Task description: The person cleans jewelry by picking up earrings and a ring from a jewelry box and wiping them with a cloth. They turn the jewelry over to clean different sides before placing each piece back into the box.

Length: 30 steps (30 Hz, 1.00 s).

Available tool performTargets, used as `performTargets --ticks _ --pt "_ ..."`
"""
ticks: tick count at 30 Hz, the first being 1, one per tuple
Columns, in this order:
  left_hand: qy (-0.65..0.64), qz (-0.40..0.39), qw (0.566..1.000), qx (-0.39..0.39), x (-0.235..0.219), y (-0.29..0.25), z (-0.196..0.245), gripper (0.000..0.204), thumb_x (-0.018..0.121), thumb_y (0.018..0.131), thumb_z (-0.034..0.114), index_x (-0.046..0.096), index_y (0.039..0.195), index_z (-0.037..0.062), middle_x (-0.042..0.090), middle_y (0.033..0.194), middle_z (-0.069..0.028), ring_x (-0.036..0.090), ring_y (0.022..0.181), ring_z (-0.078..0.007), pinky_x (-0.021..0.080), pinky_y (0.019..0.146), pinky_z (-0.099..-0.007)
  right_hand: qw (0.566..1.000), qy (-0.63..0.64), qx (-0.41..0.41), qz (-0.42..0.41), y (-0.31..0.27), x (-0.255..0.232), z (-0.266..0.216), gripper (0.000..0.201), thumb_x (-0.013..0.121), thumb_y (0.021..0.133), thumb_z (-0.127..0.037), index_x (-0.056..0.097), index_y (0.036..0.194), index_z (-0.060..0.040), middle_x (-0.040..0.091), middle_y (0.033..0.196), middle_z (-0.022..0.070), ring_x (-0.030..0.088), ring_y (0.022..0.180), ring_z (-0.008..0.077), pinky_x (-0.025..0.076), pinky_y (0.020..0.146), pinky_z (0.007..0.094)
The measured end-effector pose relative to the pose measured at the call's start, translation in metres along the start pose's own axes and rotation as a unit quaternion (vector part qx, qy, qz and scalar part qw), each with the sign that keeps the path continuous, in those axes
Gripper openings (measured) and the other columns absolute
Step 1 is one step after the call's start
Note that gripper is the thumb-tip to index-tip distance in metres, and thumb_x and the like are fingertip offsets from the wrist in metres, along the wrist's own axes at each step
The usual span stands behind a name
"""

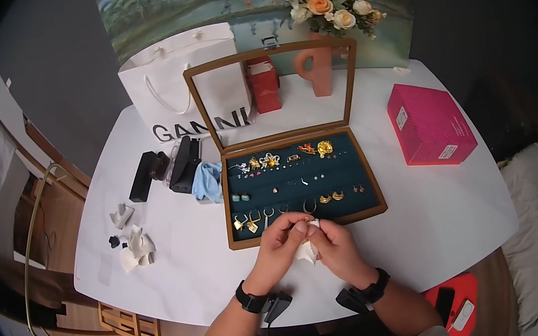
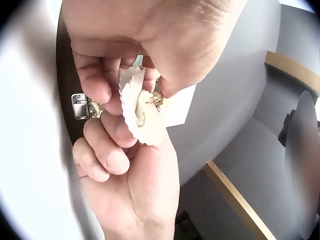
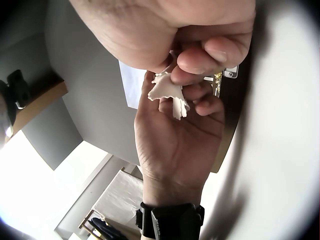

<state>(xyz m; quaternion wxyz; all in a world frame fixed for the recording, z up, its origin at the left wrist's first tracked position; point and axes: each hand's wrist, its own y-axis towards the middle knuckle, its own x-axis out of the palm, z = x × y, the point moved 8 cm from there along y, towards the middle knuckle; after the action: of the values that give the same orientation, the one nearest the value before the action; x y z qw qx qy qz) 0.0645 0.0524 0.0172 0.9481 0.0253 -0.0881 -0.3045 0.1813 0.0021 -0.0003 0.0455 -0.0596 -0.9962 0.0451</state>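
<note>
Closest to the lens of the left wrist view, my left hand (image 2: 150, 32) arches over a cream cloth (image 2: 131, 95), its thumb and fingers bent inward and pinching it. My right hand (image 2: 145, 190) lies opposite, fingers curled, and the right wrist view shows its thumb and fingertips pinching the cloth too. Between my fingertips, at the folded cloth, sits a small gold-coloured piece (image 2: 156, 98); it is too covered for me to tell its full shape, or which fingertips bear on it.

Judging by its folds and scalloped edge, the cloth is thin, soft and limp, nearly weightless. The piece looks light but hard, probably smooth enough to slip, and fine parts could bend or snag. I'd take hold of its sturdiest edge through a fold, gently, with a second fingertip behind it, and spare any thin post or setting.

Beyond my fingertips, the near edge of a wooden display case (image 1: 245, 244) lies just past my hands, its glazed lid (image 1: 351, 82) raised. Silvery hoops (image 1: 310, 205) and gold-coloured earrings (image 1: 325, 198) sit on its dark lining. Farther out on the white table (image 1: 438, 214), crumpled cream scraps (image 1: 137, 248) lie to my left, and a pink box (image 1: 427, 123) stands to my right.
</note>
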Motion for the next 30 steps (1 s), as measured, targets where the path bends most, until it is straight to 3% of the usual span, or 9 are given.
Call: performTargets --ticks 5,8,11,16,21,30 --pt "-0.055 -0.005 0.998 -0.015 0.0 0.002 -0.008 0.024 0.055 0.111 0.022 0.063 0.124 0.0035 0.067 0.109 0.0001 0.061 0.097 -0.0063 0.05 0.086 -0.0236 1.0 0.008 -0.013 0.012 0.001 -0.002 -0.002 0.026 0.057 0.109 -0.024 0.064 0.099 -0.0014 0.061 0.08 -0.0023 0.056 0.069 0.0028 0.049 0.059 0.0226" --pt "-0.032 -0.006 0.997 -0.066 -0.001 -0.001 -0.013 0.025 0.056 0.11 0.023 0.063 0.124 0.0041 0.067 0.108 0.0008 0.061 0.095 -0.0051 0.051 0.08 -0.0218 1.0 0.002 -0.013 0.023 0.002 -0.005 -0.001 0.027 0.058 0.109 -0.025 0.065 0.1 -0.0014 0.061 0.08 -0.0026 0.056 0.068 0.0026 0.048 0.058 0.0218" --pt "-0.041 -0.005 0.999 -0.034 -0.002 0.001 -0.015 0.025 0.057 0.11 0.025 0.064 0.122 0.005 0.067 0.105 0.0016 0.061 0.091 -0.0039 0.051 0.073 -0.0196 1.0 -0.002 -0.005 0.025 0.003 -0.006 0.001 0.027 0.059 0.109 -0.027 0.065 0.099 -0.0019 0.061 0.078 -0.0029 0.054 0.064 0.0023 0.044 0.054 0.0209" --pt "-0.08 -0.026 0.994 -0.066 -0.004 -0.002 -0.009 0.029 0.054 0.111 0.03 0.065 0.122 0.0051 0.069 0.1 0.0012 0.063 0.089 -0.0051 0.052 0.074 -0.0212 1.0 -0.004 0.016 0.014 0.002 -0.002 0.001 0.027 0.058 0.109 -0.028 0.066 0.101 -0.0035 0.059 0.076 -0.0039 0.05 0.06 0.0014 0.037 0.047 0.0195" --pt "-0.085 -0.025 0.996 -0.024 -0.007 0.003 -0.021 0.032 0.054 0.111 0.032 0.067 0.12 0.0043 0.069 0.098 0.0009 0.062 0.084 -0.0049 0.052 0.071 -0.0227 1.0 -0.023 0.015 0.002 -0.001 0.002 -0.006 0.03 0.055 0.11 -0.032 0.067 0.107 -0.0049 0.06 0.076 -0.0049 0.05 0.059 0.0003 0.036 0.048 0.0182" --pt "-0.032 -0.02 0.999 -0.027 -0.006 0.001 -0.01 0.028 0.059 0.108 0.027 0.068 0.121 0.0041 0.068 0.09 0.003 0.06 0.076 -0.002 0.049 0.061 -0.0206 0.999 -0.03 0.012 -0.005 0.002 0.008 -0.003 0.036 0.051 0.111 -0.038 0.066 0.112 -0.0049 0.063 0.077 -0.0037 0.051 0.058 0.0004 0.036 0.047 0.0176"
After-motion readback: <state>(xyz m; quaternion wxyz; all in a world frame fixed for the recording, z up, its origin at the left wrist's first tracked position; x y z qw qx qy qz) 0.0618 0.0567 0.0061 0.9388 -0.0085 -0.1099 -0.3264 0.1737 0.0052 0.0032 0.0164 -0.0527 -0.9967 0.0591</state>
